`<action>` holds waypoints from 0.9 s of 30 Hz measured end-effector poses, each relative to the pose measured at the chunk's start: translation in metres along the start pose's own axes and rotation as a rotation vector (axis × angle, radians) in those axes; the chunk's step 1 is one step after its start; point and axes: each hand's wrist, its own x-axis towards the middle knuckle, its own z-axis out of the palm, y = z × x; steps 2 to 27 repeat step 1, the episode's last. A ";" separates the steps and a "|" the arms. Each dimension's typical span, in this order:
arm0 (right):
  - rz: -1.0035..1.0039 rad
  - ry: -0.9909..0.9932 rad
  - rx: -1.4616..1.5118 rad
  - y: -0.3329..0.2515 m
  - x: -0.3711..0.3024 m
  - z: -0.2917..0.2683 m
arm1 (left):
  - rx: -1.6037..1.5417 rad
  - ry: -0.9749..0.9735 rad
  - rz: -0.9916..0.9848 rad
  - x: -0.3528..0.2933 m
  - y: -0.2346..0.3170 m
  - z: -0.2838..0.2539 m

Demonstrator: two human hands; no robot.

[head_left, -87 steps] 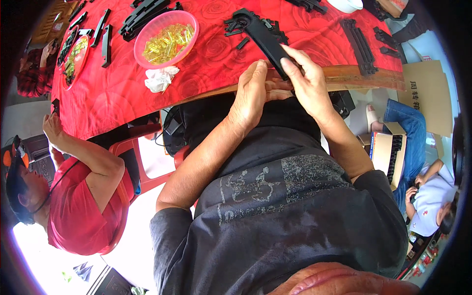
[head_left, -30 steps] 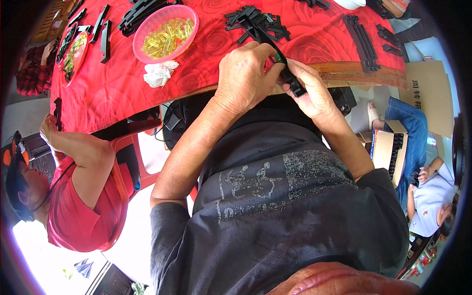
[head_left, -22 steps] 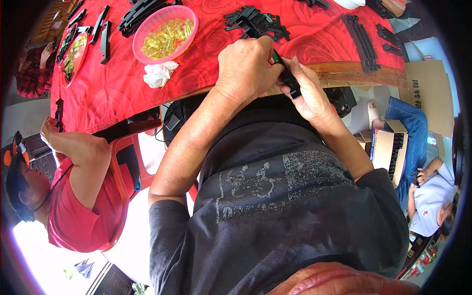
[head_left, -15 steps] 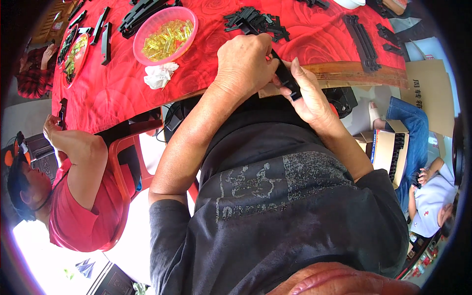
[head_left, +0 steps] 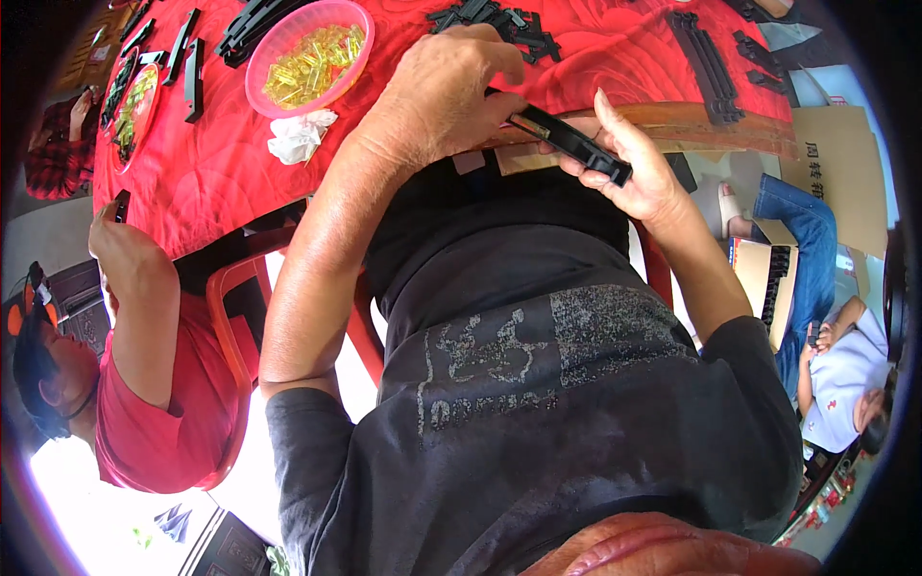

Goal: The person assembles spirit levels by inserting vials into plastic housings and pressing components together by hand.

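A long black plastic housing (head_left: 574, 142) is held slanting in front of my belly, just off the table's near edge. Something small and yellowish shows in its slot near the upper end. My right hand (head_left: 639, 173) supports the lower end with fingers curled beneath and thumb raised beside it. At the upper end, my left hand (head_left: 447, 96) has its thumb across the housing; its other fingertips are partly hidden. Beyond that hand lies a pile of short black plastic pieces (head_left: 528, 34). Left of it stands a pink bowl (head_left: 254, 86) of small clear yellow vials (head_left: 312, 67).
A crumpled white tissue (head_left: 300, 136) lies on the red tablecloth (head_left: 211, 182). Long black bars (head_left: 706, 72) rest at the right. A co-worker in red (head_left: 168, 403) sits at my left; another person (head_left: 845, 384) sits at the right by an open carton (head_left: 759, 274).
The housing has turned flatter and moved right, so its slot shows more. My left hand has moved left and its fingers have spread somewhat; my right hand has shifted right.
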 end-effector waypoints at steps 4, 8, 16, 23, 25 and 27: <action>0.022 -0.024 -0.007 -0.002 0.001 -0.004 | -0.009 -0.062 0.023 0.000 -0.002 0.002; 0.022 -0.024 -0.007 -0.002 0.001 -0.004 | -0.009 -0.062 0.023 0.000 -0.002 0.002; 0.022 -0.024 -0.007 -0.002 0.001 -0.004 | -0.009 -0.062 0.023 0.000 -0.002 0.002; 0.022 -0.024 -0.007 -0.002 0.001 -0.004 | -0.009 -0.062 0.023 0.000 -0.002 0.002; 0.022 -0.024 -0.007 -0.002 0.001 -0.004 | -0.009 -0.062 0.023 0.000 -0.002 0.002; 0.022 -0.024 -0.007 -0.002 0.001 -0.004 | -0.009 -0.062 0.023 0.000 -0.002 0.002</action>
